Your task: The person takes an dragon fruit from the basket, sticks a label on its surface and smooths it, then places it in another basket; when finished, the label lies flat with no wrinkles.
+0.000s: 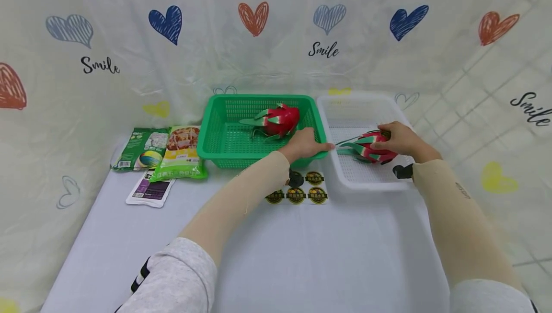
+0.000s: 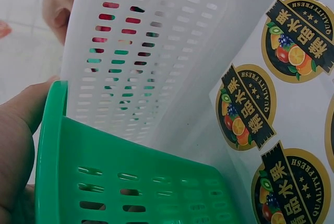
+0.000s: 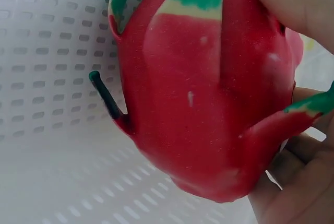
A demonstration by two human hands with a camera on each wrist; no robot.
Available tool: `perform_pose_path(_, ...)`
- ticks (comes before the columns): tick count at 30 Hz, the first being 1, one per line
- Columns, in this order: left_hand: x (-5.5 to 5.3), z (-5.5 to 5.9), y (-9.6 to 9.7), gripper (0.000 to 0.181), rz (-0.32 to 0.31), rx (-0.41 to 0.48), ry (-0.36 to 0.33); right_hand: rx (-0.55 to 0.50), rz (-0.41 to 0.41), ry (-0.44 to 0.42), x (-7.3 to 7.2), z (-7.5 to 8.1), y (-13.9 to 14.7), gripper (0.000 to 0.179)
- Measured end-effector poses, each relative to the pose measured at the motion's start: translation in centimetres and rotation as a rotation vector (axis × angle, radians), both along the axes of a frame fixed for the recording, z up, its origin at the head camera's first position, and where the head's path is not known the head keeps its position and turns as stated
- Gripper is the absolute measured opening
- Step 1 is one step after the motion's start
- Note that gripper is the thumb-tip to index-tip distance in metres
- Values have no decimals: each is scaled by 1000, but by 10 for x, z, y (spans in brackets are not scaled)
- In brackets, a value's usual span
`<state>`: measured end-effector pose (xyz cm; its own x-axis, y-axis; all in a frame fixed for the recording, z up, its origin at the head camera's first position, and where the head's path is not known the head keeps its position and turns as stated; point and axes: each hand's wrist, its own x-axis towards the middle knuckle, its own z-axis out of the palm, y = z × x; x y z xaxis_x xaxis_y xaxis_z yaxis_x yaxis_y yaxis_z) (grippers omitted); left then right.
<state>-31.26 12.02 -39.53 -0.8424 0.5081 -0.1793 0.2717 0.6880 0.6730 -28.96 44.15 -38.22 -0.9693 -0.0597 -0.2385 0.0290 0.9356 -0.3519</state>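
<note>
My right hand (image 1: 402, 138) grips a red dragon fruit (image 1: 379, 155) with green-tipped scales, in the white basket (image 1: 373, 186). In the right wrist view, the thumb lies on one side of the fruit and the fingers bend round its other side. The left hand (image 1: 303, 144) holds the front right corner of the green basket (image 1: 230, 156), its thumb reaching across to the white basket's rim. Its fingertips, inside the basket, are hidden. Another dragon fruit (image 1: 284, 120) lies in the green basket, just behind that hand, its leafy end toward the left.
A sheet of round black-and-gold fruit stickers (image 1: 317, 195) lies in front of the baskets, partly under the left wrist. To the left are a green packet (image 1: 144, 146), a green-and-yellow food bag (image 1: 181, 152) and a purple-and-white pouch (image 1: 151, 189). Heart-printed sheeting (image 1: 284, 59) hangs behind.
</note>
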Motion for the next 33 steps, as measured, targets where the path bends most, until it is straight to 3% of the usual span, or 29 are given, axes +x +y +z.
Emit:
perform_pose_path(12, -2, -6, 0, 65, 3, 28, 2, 31, -19, -29, 3, 4, -4, 95)
perform_pose_path(19, -1, -4, -1, 75, 15, 26, -10, 16, -26, -71, 6, 7, -5, 98)
perform_pose_path(25, -1, -1, -1, 83, 13, 9, -17, 22, -14, -55, 1, 4, -5, 99)
perform_pose_path(33, 0, 0, -2, 79, 14, 21, -11, 43, -26, -57, -4, 0, -5, 103)
